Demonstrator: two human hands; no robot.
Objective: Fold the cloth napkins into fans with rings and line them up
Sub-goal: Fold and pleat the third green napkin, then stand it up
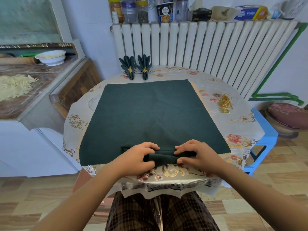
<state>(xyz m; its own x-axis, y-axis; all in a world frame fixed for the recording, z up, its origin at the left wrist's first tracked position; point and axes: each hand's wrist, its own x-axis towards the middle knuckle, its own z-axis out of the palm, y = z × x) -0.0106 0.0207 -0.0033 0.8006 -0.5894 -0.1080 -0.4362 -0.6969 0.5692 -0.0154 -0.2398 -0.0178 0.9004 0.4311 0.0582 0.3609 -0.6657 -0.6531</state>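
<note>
Dark green square cloth napkin (150, 112) lies flat mid-table; left hand (138, 157) and right hand (198, 155) pinch its near edge into first narrow pleats, fingers clamped on the fold, likely to hold the crease. Two finished dark green fan napkins (135, 67) stand at the far edge; spare gold wire rings (225, 103) wait to the right.

1. The napkin (150, 110) at the frame's centre is dark green cloth, matt, with a fine weave and zigzag-cut edges.
2. The worktop (221, 80) wears a glossy, clear plastic cover over a flowered cloth; it catches the light.
3. The rings (225, 103) at the right are thin gold-coloured metal wire, shiny.
4. The two folded fans (135, 67) at the upper centre are the same matt cloth, with gold-coloured clasps.
5. The radiator (208, 45) behind looks smooth, white-painted.
</note>
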